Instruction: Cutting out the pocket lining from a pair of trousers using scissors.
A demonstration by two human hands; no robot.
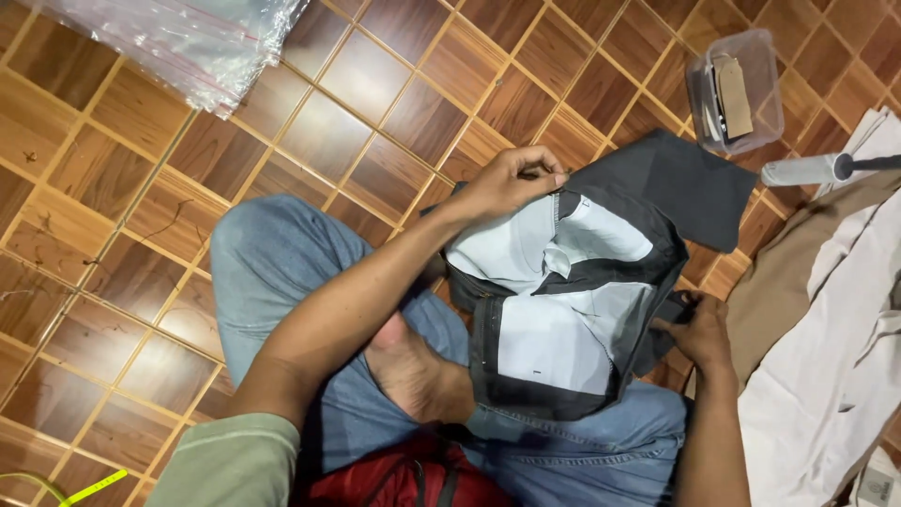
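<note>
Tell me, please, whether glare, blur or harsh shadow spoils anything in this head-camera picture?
Head view: broadly sharp and evenly lit; soft sheen on the wooden floor, bright glints on the plastic bags, pale cloth nearly washed out; left hand and right hand on the dark garment show clearly.

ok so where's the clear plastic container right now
In the head view the clear plastic container sits on the wooden floor at the upper right, just beyond the dark trousers and above the grey cylinder-shaped tool.
</note>
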